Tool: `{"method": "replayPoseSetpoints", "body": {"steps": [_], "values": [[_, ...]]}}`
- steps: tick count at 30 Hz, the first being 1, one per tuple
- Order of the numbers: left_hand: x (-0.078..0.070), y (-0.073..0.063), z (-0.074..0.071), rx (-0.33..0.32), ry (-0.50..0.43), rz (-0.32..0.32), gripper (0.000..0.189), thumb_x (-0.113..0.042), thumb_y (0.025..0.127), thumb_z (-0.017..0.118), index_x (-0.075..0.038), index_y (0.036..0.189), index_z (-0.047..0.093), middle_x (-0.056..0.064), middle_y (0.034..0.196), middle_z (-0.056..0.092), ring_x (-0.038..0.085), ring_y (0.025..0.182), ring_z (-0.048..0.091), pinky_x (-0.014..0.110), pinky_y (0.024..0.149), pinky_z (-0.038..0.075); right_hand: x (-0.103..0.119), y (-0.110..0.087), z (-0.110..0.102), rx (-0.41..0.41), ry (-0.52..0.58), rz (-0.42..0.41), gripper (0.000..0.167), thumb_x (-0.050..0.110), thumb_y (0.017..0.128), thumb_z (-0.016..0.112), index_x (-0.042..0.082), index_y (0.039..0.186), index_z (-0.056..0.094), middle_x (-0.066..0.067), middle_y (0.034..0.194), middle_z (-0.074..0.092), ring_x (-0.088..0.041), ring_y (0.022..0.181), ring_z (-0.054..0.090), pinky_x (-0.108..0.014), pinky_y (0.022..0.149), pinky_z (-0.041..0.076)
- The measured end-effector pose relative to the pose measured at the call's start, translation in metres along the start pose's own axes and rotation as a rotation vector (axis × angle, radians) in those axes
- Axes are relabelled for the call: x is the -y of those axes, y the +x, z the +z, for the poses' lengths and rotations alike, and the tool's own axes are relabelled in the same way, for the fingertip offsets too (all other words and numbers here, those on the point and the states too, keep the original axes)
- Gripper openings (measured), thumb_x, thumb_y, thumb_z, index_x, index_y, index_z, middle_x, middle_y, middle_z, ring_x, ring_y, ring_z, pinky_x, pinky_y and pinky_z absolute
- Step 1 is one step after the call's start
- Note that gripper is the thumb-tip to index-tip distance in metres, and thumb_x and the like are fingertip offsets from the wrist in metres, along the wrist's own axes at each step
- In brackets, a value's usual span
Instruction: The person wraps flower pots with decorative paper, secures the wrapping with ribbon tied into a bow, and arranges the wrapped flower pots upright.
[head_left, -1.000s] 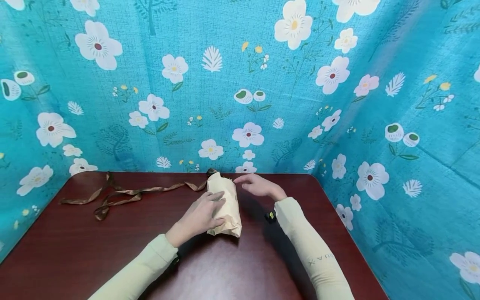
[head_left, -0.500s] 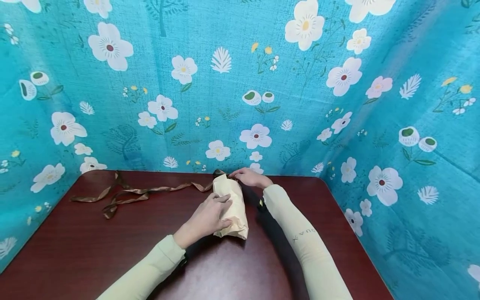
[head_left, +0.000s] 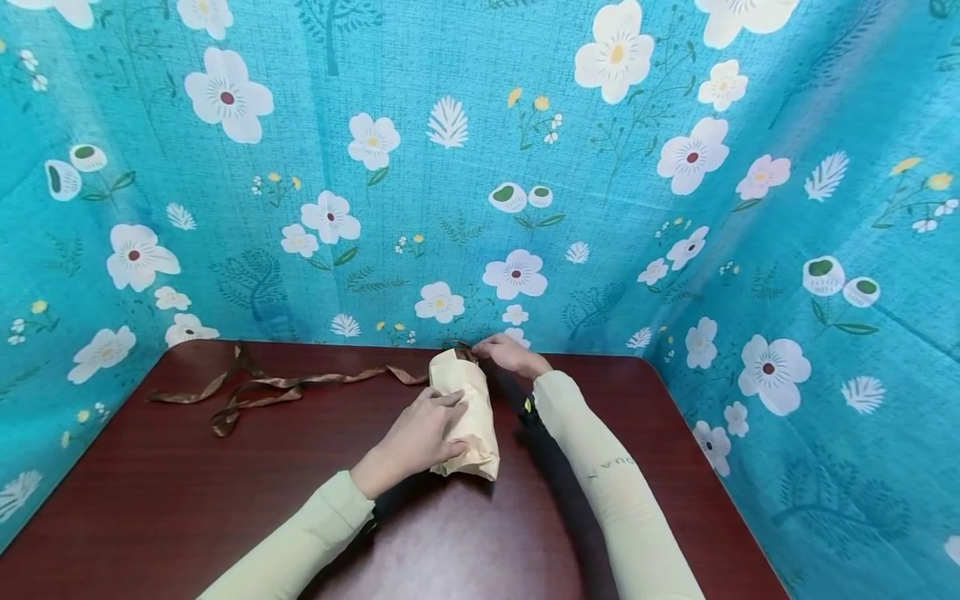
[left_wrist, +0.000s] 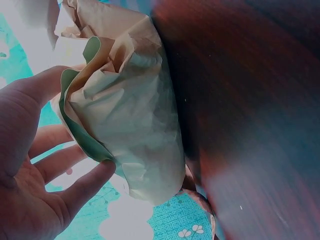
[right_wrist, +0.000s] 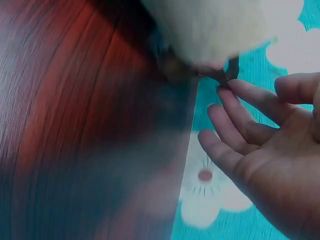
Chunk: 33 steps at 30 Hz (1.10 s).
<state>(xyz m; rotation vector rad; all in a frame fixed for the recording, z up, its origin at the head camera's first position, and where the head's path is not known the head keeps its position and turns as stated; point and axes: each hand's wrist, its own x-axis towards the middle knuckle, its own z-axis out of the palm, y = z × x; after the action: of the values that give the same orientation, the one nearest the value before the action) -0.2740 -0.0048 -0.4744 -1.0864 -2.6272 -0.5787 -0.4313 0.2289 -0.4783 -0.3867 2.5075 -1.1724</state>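
Note:
A cream paper-wrapped package (head_left: 472,421) lies at the table's far middle, with a creased near end and a green edge showing along its fold in the left wrist view. My left hand (head_left: 420,429) holds it from the left, thumb near the closer end and fingers spread along its upper side. Past the package's far end, my right hand (head_left: 510,354) has a brown ribbon (right_wrist: 220,75) between the tips of its index and middle fingers. The right thumb stands apart from the ribbon. The package hides part of the ribbon in the head view.
The ribbon's long tail (head_left: 300,382) trails loosely leftward over the dark red-brown table (head_left: 187,500). A blue flowered cloth (head_left: 420,192) hangs right behind the table's far edge, and another side of it stands along the right.
My right hand has moved left to the package's far end, met the ribbon and drawn a little of it rightward. My left hand stays on the package. The head view has shifted slightly.

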Motion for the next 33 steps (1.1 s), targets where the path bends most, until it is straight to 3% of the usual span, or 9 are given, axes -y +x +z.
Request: {"method": "replayPoseSetpoints", "body": {"steps": [3,7,10,15,18,23,26,29,33], "values": [[0.0,0.0,0.0,0.006,0.0,-0.005,0.059,-0.035,0.078,0.088,-0.006,0.126,0.071,0.016,0.139,0.063,0.036,0.114,0.059,0.045,0.086,0.057,-0.008,-0.008,-0.011,-0.057,-0.036,-0.006,0.038,0.015,0.107,0.043,-0.003,0.134,0.064,-0.018,0.135,0.062,-0.032,0.128,0.057,-0.045,0.109,0.045],[0.001,0.001,0.0,0.011,0.012,-0.003,0.06,-0.037,0.079,0.088,-0.006,0.127,0.071,0.015,0.139,0.063,0.036,0.114,0.059,0.045,0.086,0.057,-0.023,-0.023,-0.029,-0.182,-0.094,-0.002,0.031,0.013,0.104,0.053,-0.005,0.121,0.071,-0.016,0.104,0.067,-0.025,0.09,0.061,-0.035,0.078,0.05],[0.0,0.002,0.0,0.015,0.024,-0.006,0.061,-0.037,0.079,0.087,-0.007,0.128,0.071,0.015,0.14,0.063,0.036,0.114,0.06,0.044,0.089,0.056,-0.036,-0.036,-0.044,-0.303,-0.157,0.01,0.024,0.015,0.098,0.064,-0.004,0.106,0.077,-0.016,0.09,0.071,-0.021,0.075,0.058,-0.031,0.066,0.047],[0.0,0.001,0.0,0.013,0.011,-0.007,0.061,-0.036,0.078,0.088,-0.005,0.128,0.07,0.016,0.139,0.063,0.037,0.115,0.06,0.045,0.093,0.054,-0.061,-0.064,-0.067,-0.484,-0.18,0.049,0.016,0.017,0.085,0.082,0.001,0.089,0.081,-0.013,0.09,0.077,-0.023,0.081,0.067,-0.035,0.069,0.055],[0.0,-0.001,0.0,0.004,0.004,-0.01,0.06,-0.035,0.079,0.087,-0.005,0.127,0.071,0.016,0.139,0.063,0.038,0.115,0.06,0.046,0.092,0.054,-0.076,-0.079,-0.079,-0.547,-0.164,0.083,0.017,0.016,0.083,0.084,0.0,0.09,0.08,-0.012,0.084,0.075,-0.026,0.078,0.068,-0.036,0.067,0.056],[0.001,-0.002,0.001,-0.009,-0.001,0.0,0.057,-0.034,0.079,0.087,-0.005,0.125,0.072,0.017,0.138,0.063,0.038,0.115,0.061,0.047,0.096,0.052,-0.09,-0.097,-0.092,-0.548,-0.107,0.169,0.023,0.01,0.091,0.071,-0.008,0.106,0.07,-0.016,0.084,0.07,-0.033,0.078,0.071,-0.038,0.068,0.06],[0.001,-0.001,0.002,-0.015,-0.016,0.004,0.058,-0.034,0.078,0.088,-0.004,0.125,0.072,0.018,0.138,0.063,0.039,0.116,0.061,0.048,0.099,0.05,-0.093,-0.104,-0.099,-0.514,-0.12,0.211,0.022,0.01,0.096,0.065,-0.011,0.096,0.07,-0.02,0.083,0.069,-0.034,0.077,0.072,-0.042,0.07,0.061],[0.001,0.0,0.001,-0.009,-0.022,-0.009,0.06,-0.035,0.079,0.088,-0.003,0.127,0.071,0.018,0.139,0.063,0.04,0.118,0.06,0.049,0.098,0.051,-0.094,-0.109,-0.104,-0.494,-0.193,0.221,0.03,0.016,0.099,0.064,-0.009,0.083,0.072,-0.018,0.076,0.069,-0.028,0.071,0.069,-0.039,0.068,0.059],[-0.001,0.0,0.0,-0.001,-0.026,-0.021,0.062,-0.035,0.078,0.088,-0.004,0.128,0.07,0.017,0.139,0.062,0.04,0.117,0.059,0.049,0.093,0.054,-0.097,-0.114,-0.109,-0.554,-0.244,0.228,0.035,0.023,0.099,0.065,-0.003,0.076,0.072,-0.008,0.061,0.061,-0.023,0.062,0.059,-0.035,0.059,0.048]]}}
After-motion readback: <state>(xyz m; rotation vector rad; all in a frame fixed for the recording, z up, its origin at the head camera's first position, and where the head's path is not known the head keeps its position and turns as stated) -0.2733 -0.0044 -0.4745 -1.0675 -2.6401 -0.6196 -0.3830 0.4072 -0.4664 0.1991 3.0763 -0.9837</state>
